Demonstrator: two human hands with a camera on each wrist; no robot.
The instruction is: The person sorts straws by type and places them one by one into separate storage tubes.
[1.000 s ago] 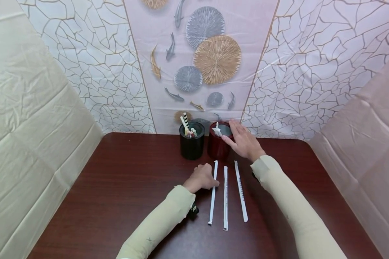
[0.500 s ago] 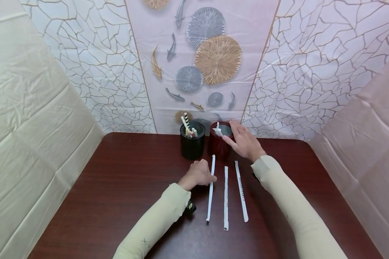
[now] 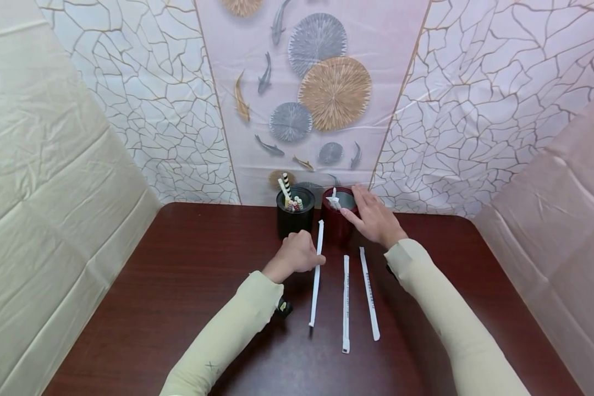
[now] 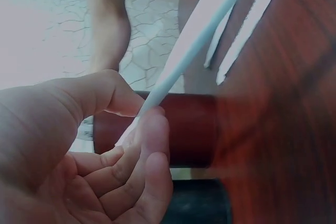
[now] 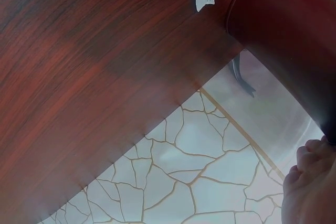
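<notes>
My left hand [image 3: 297, 254] pinches a white paper-wrapped straw [image 3: 315, 291] between thumb and forefinger. The straw is raised off the table, its far end just in front of the gap between two cups. In the left wrist view it passes between the thumb and the fingertips [image 4: 153, 124]. My right hand [image 3: 376, 220] rests on the rim of the dark red cup [image 3: 335, 230], thumb in front and straight fingers on the right side. White wrapped pieces stick up inside that cup. Only part of the right hand shows in the right wrist view.
Two more wrapped straws, one in the middle [image 3: 346, 308] and one to the right [image 3: 370, 300], lie lengthwise on the dark wooden table [image 3: 188, 286]. Left of the red cup stands a black cup [image 3: 294, 223] holding several striped and plain sticks. A patterned cloth wall closes the back.
My left hand has moved forward and left, carrying the straw up and away from the other two toward the cups. The right hand keeps its place on the red cup.
</notes>
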